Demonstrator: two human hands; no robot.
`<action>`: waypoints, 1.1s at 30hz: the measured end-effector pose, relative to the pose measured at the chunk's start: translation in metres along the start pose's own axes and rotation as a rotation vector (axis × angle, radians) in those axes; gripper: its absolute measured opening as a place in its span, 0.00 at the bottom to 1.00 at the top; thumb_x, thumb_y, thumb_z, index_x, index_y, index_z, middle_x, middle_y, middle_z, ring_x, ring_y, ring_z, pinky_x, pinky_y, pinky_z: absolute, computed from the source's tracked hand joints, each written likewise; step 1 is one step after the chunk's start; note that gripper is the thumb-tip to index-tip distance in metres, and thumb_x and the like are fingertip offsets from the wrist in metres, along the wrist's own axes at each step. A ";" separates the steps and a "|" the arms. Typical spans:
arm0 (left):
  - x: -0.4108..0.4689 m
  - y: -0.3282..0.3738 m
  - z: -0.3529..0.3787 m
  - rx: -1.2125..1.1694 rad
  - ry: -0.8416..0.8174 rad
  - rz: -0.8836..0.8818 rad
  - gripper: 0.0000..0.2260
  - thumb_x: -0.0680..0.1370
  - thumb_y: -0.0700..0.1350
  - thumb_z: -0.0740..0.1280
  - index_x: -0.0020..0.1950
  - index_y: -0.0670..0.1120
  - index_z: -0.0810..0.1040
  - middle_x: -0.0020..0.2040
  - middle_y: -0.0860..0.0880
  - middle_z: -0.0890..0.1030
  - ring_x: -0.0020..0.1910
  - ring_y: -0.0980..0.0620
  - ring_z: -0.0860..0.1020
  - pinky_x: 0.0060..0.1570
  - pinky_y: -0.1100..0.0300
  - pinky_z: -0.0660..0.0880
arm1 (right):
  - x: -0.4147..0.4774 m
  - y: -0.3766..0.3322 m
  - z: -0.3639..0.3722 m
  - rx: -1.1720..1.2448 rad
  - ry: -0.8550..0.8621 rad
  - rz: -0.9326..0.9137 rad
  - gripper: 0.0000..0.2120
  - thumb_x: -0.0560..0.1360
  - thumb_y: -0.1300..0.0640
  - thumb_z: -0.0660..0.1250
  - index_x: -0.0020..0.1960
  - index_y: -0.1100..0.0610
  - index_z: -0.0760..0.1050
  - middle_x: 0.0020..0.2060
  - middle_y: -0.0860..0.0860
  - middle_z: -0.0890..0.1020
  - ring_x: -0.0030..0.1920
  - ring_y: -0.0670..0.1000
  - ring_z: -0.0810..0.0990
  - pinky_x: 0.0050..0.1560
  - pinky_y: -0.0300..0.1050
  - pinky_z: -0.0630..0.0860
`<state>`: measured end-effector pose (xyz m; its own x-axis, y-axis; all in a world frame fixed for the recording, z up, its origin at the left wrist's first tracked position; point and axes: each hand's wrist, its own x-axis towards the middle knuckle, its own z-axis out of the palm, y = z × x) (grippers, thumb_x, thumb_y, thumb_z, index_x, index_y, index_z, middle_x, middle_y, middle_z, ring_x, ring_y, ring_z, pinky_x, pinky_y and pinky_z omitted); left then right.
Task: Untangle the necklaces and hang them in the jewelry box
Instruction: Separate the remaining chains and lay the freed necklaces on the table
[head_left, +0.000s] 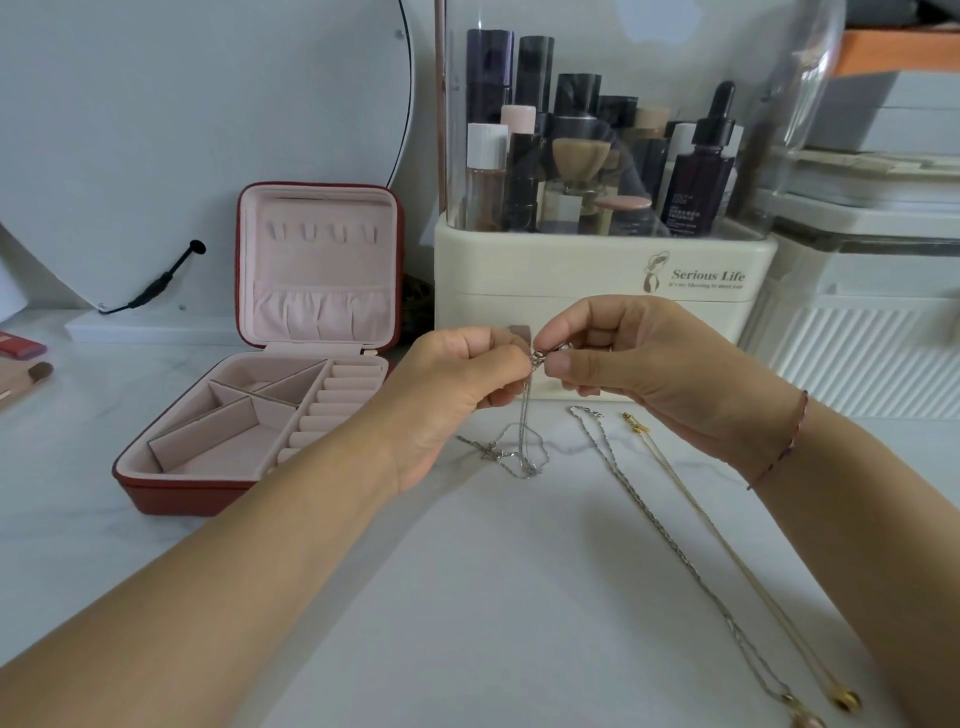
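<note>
- Left hand (457, 379), just right of the open red jewelry box (311, 291): curled fingers pinch one clasp end of a thin silver necklace (523, 441).
- Right hand (639, 364): fingertips pinch the adjoining end; the chain hangs and pools on the tabletop.
- Necklaces, three: one held; a second silver necklace (670, 540) and a gold necklace (727, 551) lie straight, farther right of the box.
- White marble tabletop (467, 597); cosmetics organizer (597, 275) right of the box lid.

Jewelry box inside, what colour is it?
Soft pink inside the jewelry box, dark red outside, seen clearly in the head view.
</note>
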<state>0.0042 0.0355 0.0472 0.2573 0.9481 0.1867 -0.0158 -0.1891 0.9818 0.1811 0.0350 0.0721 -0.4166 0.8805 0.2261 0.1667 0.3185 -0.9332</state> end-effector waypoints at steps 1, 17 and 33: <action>0.000 -0.001 0.000 0.004 -0.006 -0.005 0.07 0.65 0.45 0.68 0.40 0.43 0.79 0.35 0.47 0.74 0.37 0.53 0.71 0.48 0.56 0.70 | 0.000 0.001 0.001 0.011 -0.003 0.005 0.06 0.70 0.67 0.70 0.46 0.59 0.79 0.36 0.44 0.83 0.36 0.44 0.76 0.41 0.37 0.72; 0.000 -0.003 0.001 0.005 -0.037 -0.037 0.03 0.76 0.38 0.67 0.45 0.42 0.80 0.34 0.52 0.78 0.37 0.57 0.75 0.48 0.62 0.75 | 0.000 0.000 0.001 0.060 -0.001 0.074 0.13 0.62 0.57 0.73 0.46 0.59 0.79 0.38 0.47 0.83 0.38 0.47 0.76 0.41 0.36 0.75; 0.001 -0.002 -0.001 0.049 0.036 -0.113 0.04 0.73 0.39 0.71 0.46 0.44 0.83 0.37 0.50 0.82 0.40 0.56 0.79 0.51 0.59 0.75 | 0.000 -0.002 0.005 -0.091 0.117 0.028 0.04 0.71 0.69 0.70 0.43 0.61 0.79 0.29 0.43 0.82 0.29 0.39 0.76 0.38 0.33 0.73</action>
<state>0.0035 0.0368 0.0457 0.2195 0.9726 0.0767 0.0587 -0.0916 0.9941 0.1766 0.0326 0.0723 -0.3046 0.9226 0.2368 0.2594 0.3195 -0.9114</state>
